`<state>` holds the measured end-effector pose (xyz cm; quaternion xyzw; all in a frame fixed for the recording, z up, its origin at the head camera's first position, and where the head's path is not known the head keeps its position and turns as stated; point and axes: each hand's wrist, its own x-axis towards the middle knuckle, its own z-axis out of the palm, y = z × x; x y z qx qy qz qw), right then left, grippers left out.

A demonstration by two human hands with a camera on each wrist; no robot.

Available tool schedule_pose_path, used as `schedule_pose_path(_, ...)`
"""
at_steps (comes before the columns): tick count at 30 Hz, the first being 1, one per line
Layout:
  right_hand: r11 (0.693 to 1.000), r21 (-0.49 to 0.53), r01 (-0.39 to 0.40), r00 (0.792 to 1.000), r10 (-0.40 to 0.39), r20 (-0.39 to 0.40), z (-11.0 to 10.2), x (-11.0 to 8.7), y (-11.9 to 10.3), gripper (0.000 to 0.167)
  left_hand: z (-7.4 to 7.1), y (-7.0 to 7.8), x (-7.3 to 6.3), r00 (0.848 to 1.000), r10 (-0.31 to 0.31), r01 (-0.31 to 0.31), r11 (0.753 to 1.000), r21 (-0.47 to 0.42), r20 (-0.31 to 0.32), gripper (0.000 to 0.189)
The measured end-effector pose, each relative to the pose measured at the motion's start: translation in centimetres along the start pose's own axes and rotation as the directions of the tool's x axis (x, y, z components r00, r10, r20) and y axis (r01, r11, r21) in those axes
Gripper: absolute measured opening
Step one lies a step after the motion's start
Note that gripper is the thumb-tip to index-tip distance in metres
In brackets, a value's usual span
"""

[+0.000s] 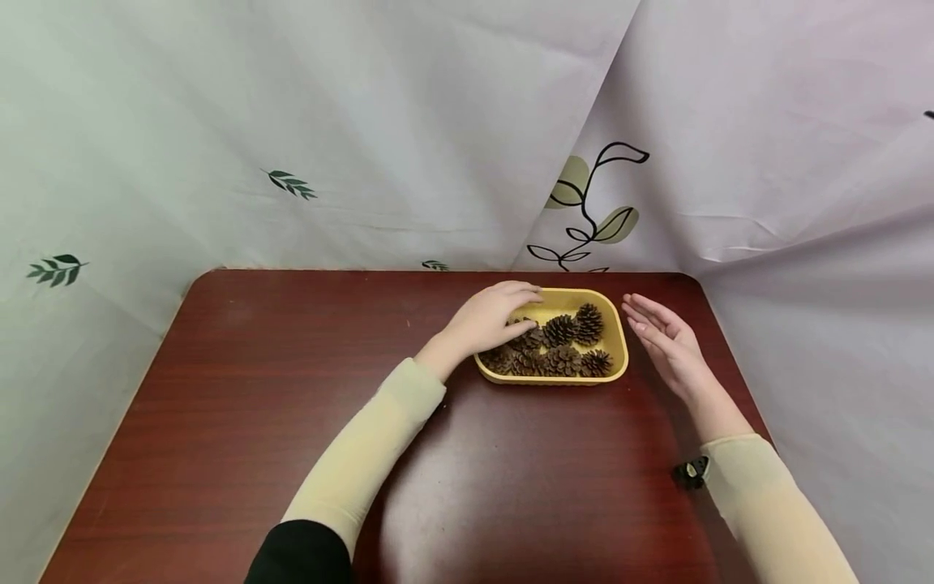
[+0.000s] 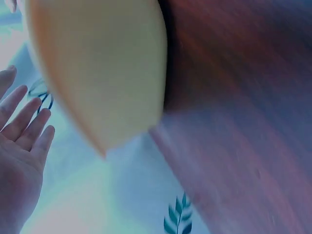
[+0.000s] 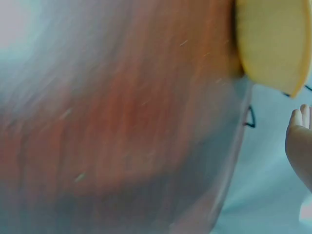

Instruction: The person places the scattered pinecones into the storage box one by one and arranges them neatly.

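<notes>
A yellow plastic container [image 1: 620, 357] stands near the back of the table, with several brown pine cones [image 1: 560, 331] lying in it. Over its left end reaches my left hand [image 1: 489, 320], palm down and fingers extended; it hides part of the rim and some cones. Whether it touches the rim, I cannot tell. In the left wrist view that hand [image 2: 22, 151] has straight, slightly spread fingers beside the container's outer wall [image 2: 102, 63]. Off the container's right end is my right hand [image 1: 673, 349], fingers fairly straight and holding nothing.
The dark red wooden table [image 1: 292, 341] has rounded back corners. White cloth [image 1: 409, 146] with leaf prints hangs behind it and at both sides. A small black device [image 1: 690, 472] sits at my right wrist.
</notes>
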<state>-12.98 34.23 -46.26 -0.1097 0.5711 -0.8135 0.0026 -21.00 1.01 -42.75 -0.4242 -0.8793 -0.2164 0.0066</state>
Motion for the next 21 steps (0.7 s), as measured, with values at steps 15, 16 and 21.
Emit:
schedule_pose_path(15,0.976,-0.172,0.130,0.990,-0.137,-0.031,5.3,0.6,-1.4,0.050,-3.4,-3.5,-10.9,0.994,-0.069,0.087,0.972,0.217,-0.086,0.072)
schedule_pose_path(16,0.966,-0.220,0.137,0.988,-0.148,-0.035,5.5,0.6,-1.5,0.051,-3.4,-3.7,-11.8,0.993,-0.077,0.097,0.969,0.229,-0.095,0.073)
schedule_pose_path(21,0.803,-0.571,0.174,0.977,-0.213,-0.003,6.4,0.4,-1.7,0.061,-4.1,-4.9,-15.9,0.982,-0.116,0.152,0.953,0.262,-0.148,0.080)
